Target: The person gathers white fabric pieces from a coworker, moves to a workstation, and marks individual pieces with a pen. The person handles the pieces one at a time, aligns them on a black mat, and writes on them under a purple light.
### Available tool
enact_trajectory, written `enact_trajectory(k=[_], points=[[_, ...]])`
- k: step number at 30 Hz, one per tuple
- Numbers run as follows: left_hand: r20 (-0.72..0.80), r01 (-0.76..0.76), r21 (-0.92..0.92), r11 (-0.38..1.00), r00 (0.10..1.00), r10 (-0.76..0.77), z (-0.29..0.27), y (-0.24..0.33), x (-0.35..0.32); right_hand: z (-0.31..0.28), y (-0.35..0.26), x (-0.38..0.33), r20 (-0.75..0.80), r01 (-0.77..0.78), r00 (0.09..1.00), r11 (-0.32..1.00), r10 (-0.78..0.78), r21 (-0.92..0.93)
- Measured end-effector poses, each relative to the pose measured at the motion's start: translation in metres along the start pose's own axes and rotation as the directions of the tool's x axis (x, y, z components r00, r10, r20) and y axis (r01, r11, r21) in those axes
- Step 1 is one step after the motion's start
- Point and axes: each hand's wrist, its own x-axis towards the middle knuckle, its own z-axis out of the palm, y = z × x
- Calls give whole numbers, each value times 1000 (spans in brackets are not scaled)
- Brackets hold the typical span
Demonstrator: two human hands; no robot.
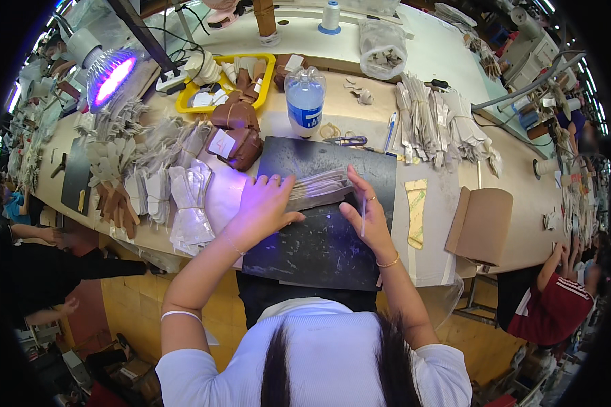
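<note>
A bundle of long pale grey strips [319, 188] lies crosswise on a scuffed black board [319, 251] in front of me. My left hand [266, 207] is around its left end, fingers over the far side and thumb along the near side. At the other end, my right hand [369, 216] has its fingertips beside the strips, thumb and forefinger spread. A thin pale stick [363, 218] rests against the right hand's fingers; its exact kind is unclear. The ends of the strips under my left hand are hidden.
Banded pale pieces [190, 203] and brown leather-like bundles [237, 136] lie left. Beyond the board stand a plastic bottle [305, 102] and yellow basket [270, 68]. A lit lamp [112, 78] hangs far left. More pale strips [421, 119] and a curved brown sheet [480, 225] lie right.
</note>
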Motion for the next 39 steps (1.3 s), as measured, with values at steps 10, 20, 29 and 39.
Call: enact_trajectory(k=[10,20,29,39], points=[[-81,-23,87,996,996,30,13,9,3,5,26,10,-415,42,910,995,0,92],[-60,-120,12,993,991,121,20,15,10,22,15,13,-66,-45,996,973,62,227],[478,28,-636,771,799,366,-5,1,35,-110,3,-38,-643,-519,765,624,34,-585],[149,-189,-274,943,960,236,5,28,12,-119,1,-72,-679,-800,599,344,425,-491]])
